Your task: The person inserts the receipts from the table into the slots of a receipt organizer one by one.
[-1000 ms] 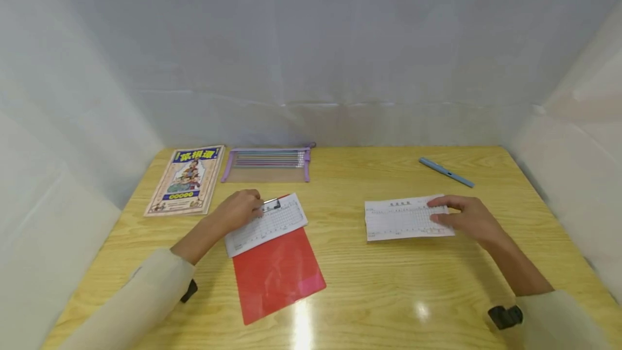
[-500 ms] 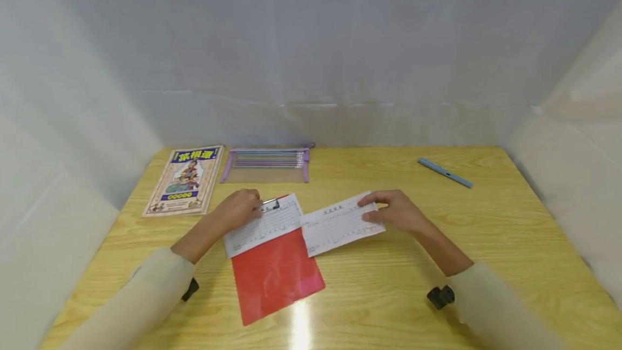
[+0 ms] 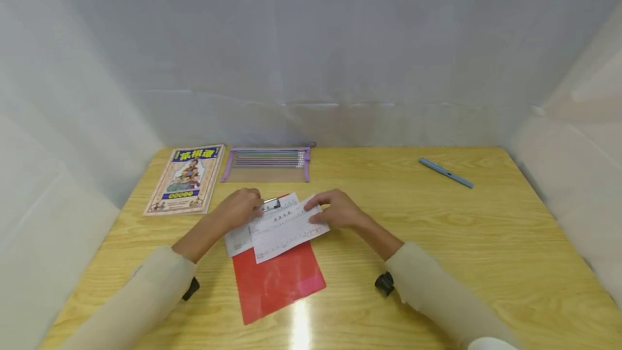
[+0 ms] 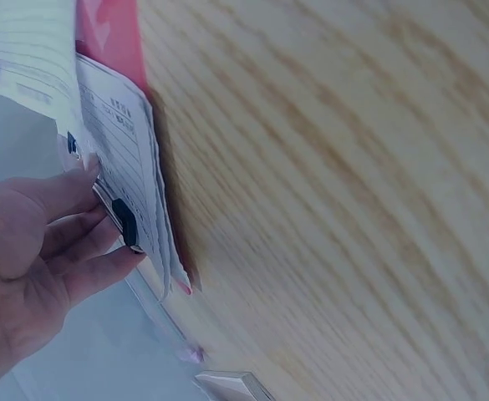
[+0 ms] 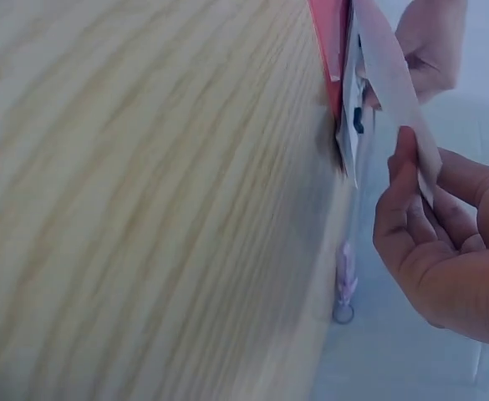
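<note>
A red clipboard [image 3: 279, 280] lies slanted on the table, left of centre, with white printed forms [image 3: 238, 243] across its upper part. At its top edge my left hand [image 3: 237, 210] pinches the metal clip [image 4: 124, 220], thumb on the forms' side and fingers on the other. My right hand [image 3: 337, 210] holds a second set of printed forms [image 3: 286, 234] by the right end, between thumb and fingers. These sheets [image 5: 394, 75] overlap the clipboard's forms in the head view and tilt above them in the right wrist view. They hide part of the lower forms.
A comic-style booklet [image 3: 186, 180] lies at the back left. Beside it is a clear pencil case [image 3: 267, 165] with purple trim and several pencils inside. A blue pen [image 3: 446, 172] rests at the back right. Pale sheeting [image 3: 320, 58] encloses the table [image 3: 437, 242].
My right hand has carried its forms leftward from the right part of the table until they overlap the clipboard, tilting them on the way. My left hand stays at the clip.
</note>
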{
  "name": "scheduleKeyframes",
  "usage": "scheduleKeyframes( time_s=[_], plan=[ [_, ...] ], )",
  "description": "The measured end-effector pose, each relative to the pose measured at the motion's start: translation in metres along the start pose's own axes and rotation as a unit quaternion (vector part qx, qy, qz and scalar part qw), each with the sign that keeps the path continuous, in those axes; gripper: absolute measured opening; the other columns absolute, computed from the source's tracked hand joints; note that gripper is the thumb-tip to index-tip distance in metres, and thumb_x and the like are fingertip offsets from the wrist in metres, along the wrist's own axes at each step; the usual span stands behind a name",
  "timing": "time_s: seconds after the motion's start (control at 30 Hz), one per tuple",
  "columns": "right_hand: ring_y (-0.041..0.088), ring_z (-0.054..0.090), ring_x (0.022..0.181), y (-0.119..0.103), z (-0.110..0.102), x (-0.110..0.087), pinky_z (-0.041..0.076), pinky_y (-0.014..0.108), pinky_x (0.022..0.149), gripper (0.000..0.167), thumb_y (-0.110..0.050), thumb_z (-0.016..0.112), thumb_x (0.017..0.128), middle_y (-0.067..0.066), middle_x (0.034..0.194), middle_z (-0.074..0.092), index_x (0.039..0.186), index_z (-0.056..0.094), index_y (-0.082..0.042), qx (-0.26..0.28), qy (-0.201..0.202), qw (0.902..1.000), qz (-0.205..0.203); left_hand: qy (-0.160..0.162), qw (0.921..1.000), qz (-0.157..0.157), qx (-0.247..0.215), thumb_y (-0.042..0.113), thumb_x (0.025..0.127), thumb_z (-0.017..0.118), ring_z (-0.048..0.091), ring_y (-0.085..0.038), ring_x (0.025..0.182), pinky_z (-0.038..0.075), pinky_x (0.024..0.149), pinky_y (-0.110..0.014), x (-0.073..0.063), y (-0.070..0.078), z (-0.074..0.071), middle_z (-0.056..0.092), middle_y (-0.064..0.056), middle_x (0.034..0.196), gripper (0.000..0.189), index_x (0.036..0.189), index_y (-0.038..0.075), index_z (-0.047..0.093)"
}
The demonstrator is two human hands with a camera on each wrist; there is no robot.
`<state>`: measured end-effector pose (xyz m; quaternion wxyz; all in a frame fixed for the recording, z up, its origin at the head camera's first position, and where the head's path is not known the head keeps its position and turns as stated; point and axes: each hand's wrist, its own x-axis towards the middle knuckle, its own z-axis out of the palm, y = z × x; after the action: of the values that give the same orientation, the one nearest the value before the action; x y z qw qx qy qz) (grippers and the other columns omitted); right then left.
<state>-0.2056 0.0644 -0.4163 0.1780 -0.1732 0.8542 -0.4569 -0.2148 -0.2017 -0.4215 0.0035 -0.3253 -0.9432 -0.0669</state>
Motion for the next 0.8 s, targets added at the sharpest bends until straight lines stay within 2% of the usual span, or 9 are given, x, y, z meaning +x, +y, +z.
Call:
scheduleKeyframes(
  time_s=[0.17,0.27,0.37,0.53,0.67,0.8],
  plan=[
    [0.021,0.059,0.109,-0.004,0.018,0.016,0.048,0.031,0.092,0.019,-0.005,0.074,0.076,0.005,0.109,0.07,0.095,0.074,-0.011,-0.048,-0.013,0.9988,0.005,0.002,1.0,0.007,0.001,0.009,0.082,0.07,0.063,-0.022,0.074,0.054,0.067,-0.033,0.0,-0.001,-0.001,0.065,-0.01,0.081,0.008,0.08,0.001,0.07],
    [0.013,0.058,0.089,-0.006,0.027,0.022,0.048,0.022,0.077,0.018,-0.006,0.076,0.074,0.003,0.095,0.071,0.091,0.074,-0.01,-0.08,-0.006,0.9968,0.0,-0.001,1.0,0.008,-0.003,0.01,0.082,0.07,0.063,-0.021,0.075,0.054,0.068,-0.032,0.001,-0.001,-0.001,0.065,-0.01,0.081,0.009,0.08,0.002,0.07],
    [0.01,0.049,0.075,-0.01,0.033,0.025,0.041,0.018,0.065,0.017,-0.006,0.078,0.072,0.001,0.081,0.066,0.088,0.073,-0.01,-0.097,0.007,0.9952,0.0,0.0,0.9999,0.011,-0.011,0.01,0.082,0.071,0.061,-0.019,0.072,0.053,0.066,-0.031,0.001,-0.001,-0.001,0.064,-0.008,0.079,0.008,0.078,0.003,0.069],
    [0.01,0.047,0.071,-0.014,0.036,0.026,0.039,0.018,0.061,0.018,-0.005,0.078,0.072,0.0,0.075,0.06,0.088,0.073,-0.009,-0.104,0.024,0.9942,0.009,0.004,0.9997,0.011,-0.019,0.009,0.082,0.07,0.059,-0.018,0.069,0.052,0.064,-0.029,0.001,0.0,0.0,0.063,-0.007,0.077,0.01,0.074,0.004,0.067],
    [0.009,0.047,0.068,-0.017,0.038,0.027,0.038,0.016,0.058,0.017,-0.005,0.078,0.072,-0.001,0.073,0.059,0.088,0.073,-0.009,-0.111,0.028,0.9934,0.007,0.003,0.9999,0.011,0.011,0.01,0.083,0.069,0.06,-0.02,0.072,0.053,0.066,-0.031,0.0,0.001,0.001,0.063,-0.01,0.08,0.01,0.077,0.002,0.068],
    [0.011,0.05,0.068,-0.018,0.039,0.032,0.041,0.019,0.057,0.016,-0.006,0.079,0.071,0.002,0.072,0.061,0.086,0.074,-0.01,-0.116,0.028,0.9927,0.019,0.01,0.9985,0.024,0.048,0.01,0.084,0.069,0.061,-0.024,0.076,0.055,0.066,-0.031,-0.003,0.002,0.002,0.063,-0.014,0.084,0.012,0.082,-0.002,0.069]
  ],
)
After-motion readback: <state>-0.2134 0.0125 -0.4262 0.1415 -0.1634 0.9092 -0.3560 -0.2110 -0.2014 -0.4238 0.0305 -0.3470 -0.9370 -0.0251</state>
